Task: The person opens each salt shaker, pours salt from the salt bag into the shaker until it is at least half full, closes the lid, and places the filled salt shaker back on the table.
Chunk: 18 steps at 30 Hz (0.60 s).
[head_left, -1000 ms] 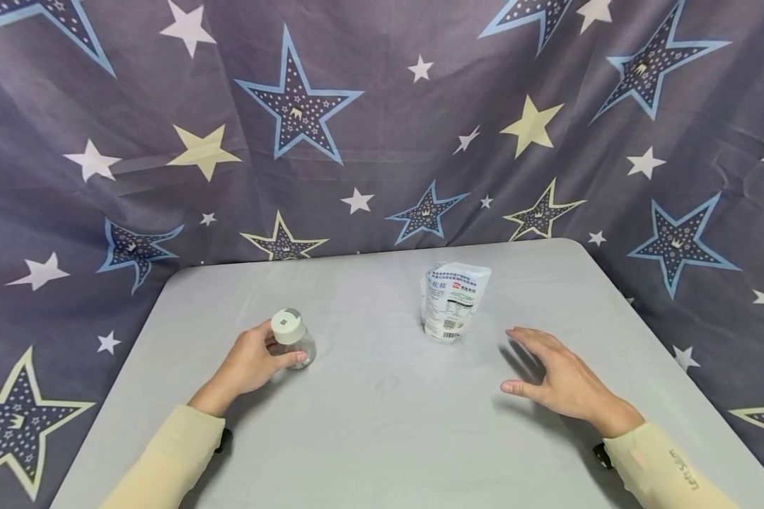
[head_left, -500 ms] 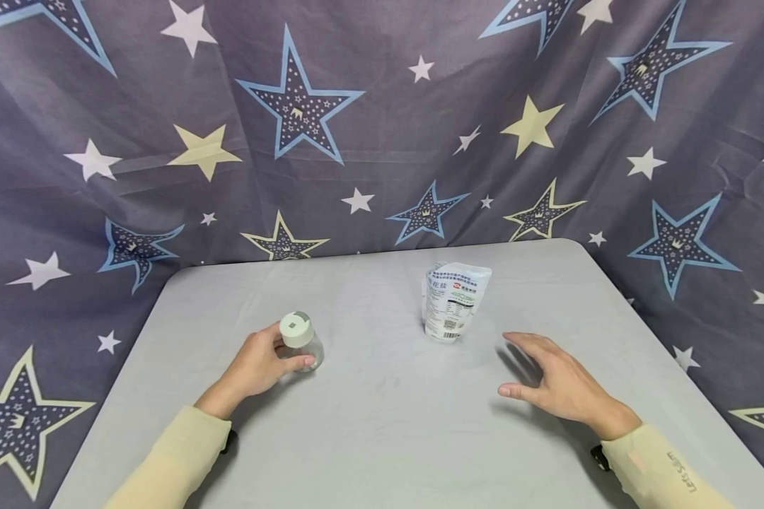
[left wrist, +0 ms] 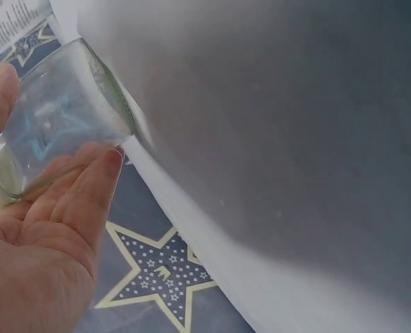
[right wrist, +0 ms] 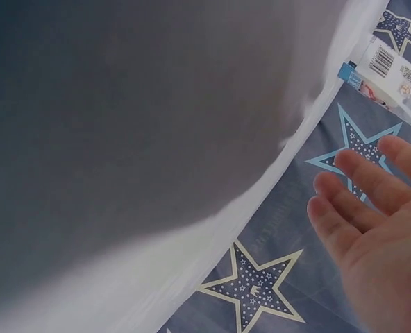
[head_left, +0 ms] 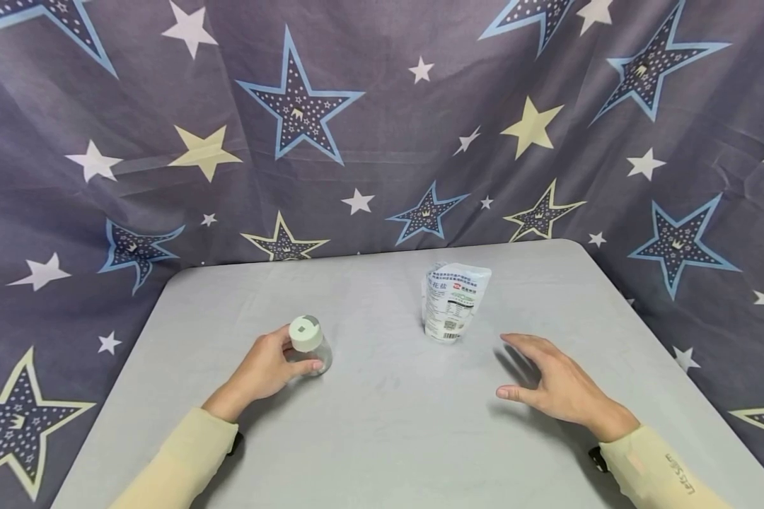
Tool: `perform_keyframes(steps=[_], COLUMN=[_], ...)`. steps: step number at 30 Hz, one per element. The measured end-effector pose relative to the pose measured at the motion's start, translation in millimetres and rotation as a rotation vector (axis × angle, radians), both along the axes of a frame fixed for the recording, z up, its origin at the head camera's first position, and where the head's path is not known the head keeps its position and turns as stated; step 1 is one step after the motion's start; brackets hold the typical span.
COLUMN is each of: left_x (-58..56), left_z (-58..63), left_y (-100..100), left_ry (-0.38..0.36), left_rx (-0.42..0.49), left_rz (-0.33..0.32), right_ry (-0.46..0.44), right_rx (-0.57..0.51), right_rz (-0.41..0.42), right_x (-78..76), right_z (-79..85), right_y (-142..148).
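Left hand [head_left: 264,367] clasps a clear, white-lidded glass jar [head_left: 312,343] toward the pale grey table's [head_left: 382,431] left edge, right hand [head_left: 554,378] loose-fingered near the white printed pouch [head_left: 453,300]; apparently a holding step, next move calling for steady grip.

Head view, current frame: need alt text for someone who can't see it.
A person's left hand grips a clear jar with a pale lid at a light gray table. The right hand, open and empty, is apart from a white printed pouch standing on the table. A dark star-patterned cloth hangs behind.
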<state>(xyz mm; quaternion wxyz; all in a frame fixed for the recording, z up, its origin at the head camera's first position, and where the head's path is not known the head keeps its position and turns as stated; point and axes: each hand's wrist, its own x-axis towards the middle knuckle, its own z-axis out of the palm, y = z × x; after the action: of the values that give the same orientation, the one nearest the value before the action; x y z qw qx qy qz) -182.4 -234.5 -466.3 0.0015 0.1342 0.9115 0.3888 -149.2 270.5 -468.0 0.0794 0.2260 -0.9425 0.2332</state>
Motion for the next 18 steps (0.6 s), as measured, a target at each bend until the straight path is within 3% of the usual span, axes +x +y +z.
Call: perform_keyframes(steps=[18], left_x=[5.5], left_z=[1.9], left_y=[11], left_ry=[0.009], left_rx=[0.003], left_rz=[-0.024], right_ry=[0.005], right_rx=[0.003], right_rz=[0.002], right_x=[1.2], right_z=[0.3], right_y=[-4])
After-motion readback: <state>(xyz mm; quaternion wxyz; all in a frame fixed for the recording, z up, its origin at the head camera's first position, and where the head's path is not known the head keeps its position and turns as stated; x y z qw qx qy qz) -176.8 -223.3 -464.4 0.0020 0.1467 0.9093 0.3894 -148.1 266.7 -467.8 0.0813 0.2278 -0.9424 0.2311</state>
